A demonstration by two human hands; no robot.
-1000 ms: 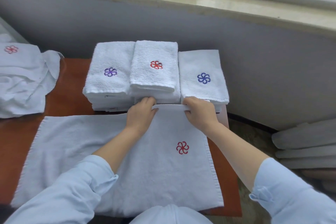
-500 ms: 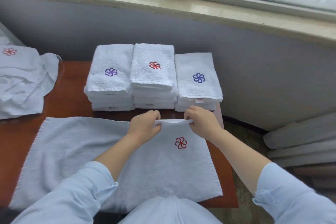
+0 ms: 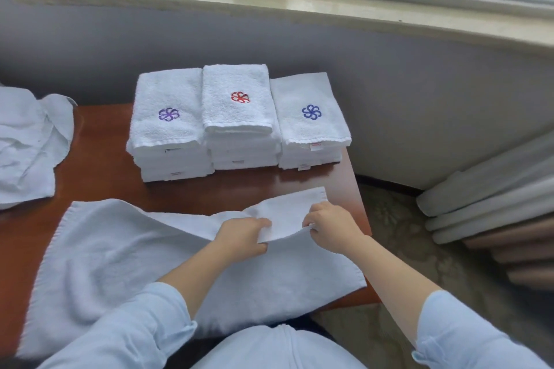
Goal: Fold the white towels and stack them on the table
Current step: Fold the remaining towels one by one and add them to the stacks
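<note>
A long pale window sill (image 3: 269,6) runs along the grey wall, and below it stands one brown wooden worktop (image 3: 102,165). Most of its near half lies under one white towel (image 3: 120,255), spread flat, with its near edge hanging over toward the person. At the left end slumps one loose heap of unfolded towels (image 3: 27,147). On the floor to the right lies a pile of grey rolls (image 3: 485,189). At the back, three stacks of folded towels sit side by side, touching: a purple-flowered stack (image 3: 168,117), a taller red-flowered stack (image 3: 238,99) and a blue-flowered stack (image 3: 310,112). The left hand (image 3: 242,237) and right hand (image 3: 332,226) each pinch the spread towel's far edge, lifted and turned back, so the flap between them covers the cloth beneath.
</note>
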